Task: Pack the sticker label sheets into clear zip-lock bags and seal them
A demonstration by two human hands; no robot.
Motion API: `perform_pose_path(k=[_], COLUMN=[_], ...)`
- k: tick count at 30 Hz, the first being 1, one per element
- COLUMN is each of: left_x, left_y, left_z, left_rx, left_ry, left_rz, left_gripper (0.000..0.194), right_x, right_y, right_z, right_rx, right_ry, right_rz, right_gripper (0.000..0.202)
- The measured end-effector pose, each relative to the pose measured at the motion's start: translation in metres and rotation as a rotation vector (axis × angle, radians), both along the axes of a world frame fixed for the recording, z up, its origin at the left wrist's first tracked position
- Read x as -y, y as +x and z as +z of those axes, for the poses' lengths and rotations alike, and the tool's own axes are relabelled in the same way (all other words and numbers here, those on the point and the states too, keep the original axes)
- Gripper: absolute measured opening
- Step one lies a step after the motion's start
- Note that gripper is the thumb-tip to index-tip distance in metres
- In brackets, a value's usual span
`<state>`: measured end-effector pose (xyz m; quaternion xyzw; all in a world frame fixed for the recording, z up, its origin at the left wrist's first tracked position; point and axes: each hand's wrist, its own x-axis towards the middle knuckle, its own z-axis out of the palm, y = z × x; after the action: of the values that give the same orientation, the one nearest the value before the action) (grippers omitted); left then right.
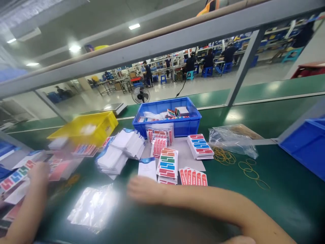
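My left hand (38, 173) is blurred at the left, against the right end of a card sheet printed with red, blue and green shapes (15, 179); whether its fingers grip the sheet is unclear. My right hand (143, 189), also smeared by motion, is over the green table just below a white booklet with a blue top (147, 168). Beside that booklet lies a stack of multicoloured printed sheets (168, 163). Fanned red-and-white cards (193, 177) are to its right. White booklets in piles (129, 144) stand between my hands, farther back. A clear plastic bag (93, 206) lies nearer me.
A blue bin (166, 127) holding printed cards stands at the back, with a yellow bin (101, 127) to its left. Another sheet stack (200, 146), yellow rubber bands (223, 156) and a plastic bag (233, 139) lie right. A blue bin (307, 145) bounds the right side.
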<state>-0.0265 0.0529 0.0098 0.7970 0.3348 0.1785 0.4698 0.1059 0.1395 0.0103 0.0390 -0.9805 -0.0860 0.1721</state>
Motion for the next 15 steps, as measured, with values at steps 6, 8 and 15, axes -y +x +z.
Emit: perform_pose_path(k=[6,8,15], left_x=[-0.009,-0.019,-0.03], left_y=[-0.183,-0.252,-0.363], left_z=[0.078,0.091,0.047], left_rx=[0.503,0.648,0.991], left_ry=[-0.086,-0.119,-0.161], left_rz=[0.521,0.67,0.917], left_gripper=[0.082,0.076,0.07], right_x=[-0.107,-0.132,-0.161], right_y=[-0.002,-0.008,-0.045], right_z=[0.017,0.01,-0.039], right_rx=[0.139,0.215,0.418], right_ry=[-0.004,-0.023,-0.087], right_rz=[-0.587,-0.764,-1.137], right_gripper=[0.018,0.018,0.04])
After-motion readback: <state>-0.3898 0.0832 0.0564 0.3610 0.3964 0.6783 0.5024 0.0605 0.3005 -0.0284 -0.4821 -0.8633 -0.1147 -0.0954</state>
